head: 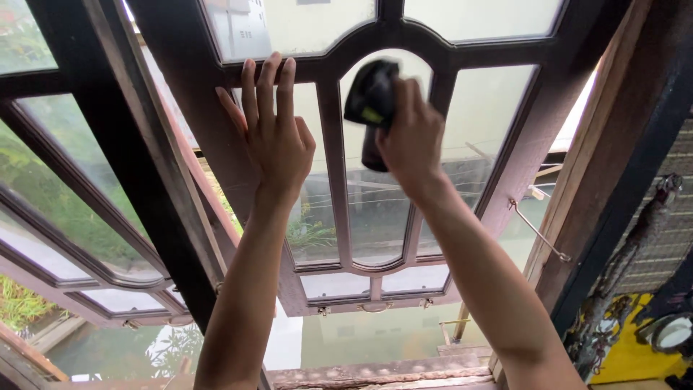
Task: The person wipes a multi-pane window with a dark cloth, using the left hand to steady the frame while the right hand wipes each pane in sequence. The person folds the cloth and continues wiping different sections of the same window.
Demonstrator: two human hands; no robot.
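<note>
While both arms reach up toward an open window sash (pixel 346 285), 2 hands are at work on it. The left hand (pixel 276 141) lies flat against the dark brown frame, its fingers (pixel 268 83) straight and held close together, tips touching the horizontal bar near the top of the sash; it grips nothing. The right hand (pixel 413 141) is curled around 1 black handheld tool (pixel 372 101) with a small yellow-green mark on its side — the tool is blurred, so its exact kind cannot be told. It sits against the arched middle pane (pixel 375 217), near that pane's top.

This sash holds frosted glass divided by curved wooden bars: 1 arched pane in the centre, 1 tall pane on each side of it, 2 panes above, and 2 low panes along the bottom. Along its bottom rail, 1 small metal pull (pixel 374 308) shows, with small metal fittings just beside it.

To the left, a second sash (pixel 86 238) of the same pattern swings outward, greenery showing through its glass. On the right, 1 thin metal stay hook (pixel 538 231) hangs from the wooden window jamb (pixel 599 166) — beyond it, a yellow object (pixel 632 357) sits low in the corner.
</note>
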